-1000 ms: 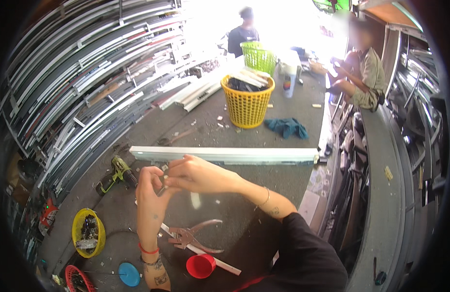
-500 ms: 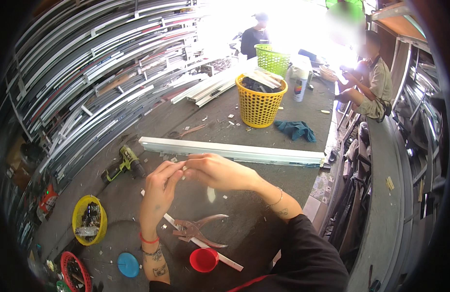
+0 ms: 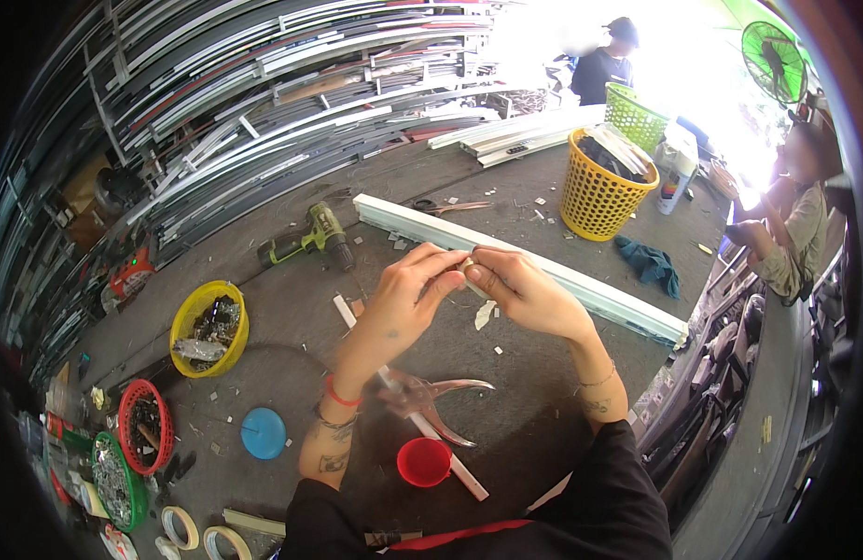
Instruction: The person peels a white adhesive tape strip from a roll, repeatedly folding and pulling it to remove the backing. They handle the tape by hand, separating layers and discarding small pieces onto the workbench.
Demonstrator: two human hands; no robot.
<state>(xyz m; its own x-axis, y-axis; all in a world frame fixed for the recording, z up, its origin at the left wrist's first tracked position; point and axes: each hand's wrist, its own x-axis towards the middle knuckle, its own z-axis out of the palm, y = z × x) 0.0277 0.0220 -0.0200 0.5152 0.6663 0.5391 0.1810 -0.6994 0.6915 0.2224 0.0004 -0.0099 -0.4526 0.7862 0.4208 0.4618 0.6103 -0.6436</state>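
My left hand (image 3: 403, 297) and my right hand (image 3: 529, 291) meet over the bench, fingers pinched together. Between their fingertips is a small pale piece (image 3: 467, 266), mostly covered, so its kind does not show. Just beyond the hands, a long white metal profile (image 3: 525, 266) lies slantwise across the bench. A crumpled pale scrap (image 3: 485, 315) is on the bench below my right hand. Nearer to me, hand pliers (image 3: 436, 401) with spread handles rest over a thin white strip (image 3: 459, 469), beside a red cup (image 3: 424, 462).
A green cordless drill (image 3: 310, 241) lies left of the profile. Yellow (image 3: 240, 350), red (image 3: 170, 425) and green baskets of small parts stand at left, near a blue disc (image 3: 264, 433) and tape rolls (image 3: 180, 527). A tall yellow basket (image 3: 604, 191) stands farther off; two people are beyond.
The view has swung left and down, so the bench things appear farther right and the tape rolls show. Both hands stay together, still pinching the small piece.
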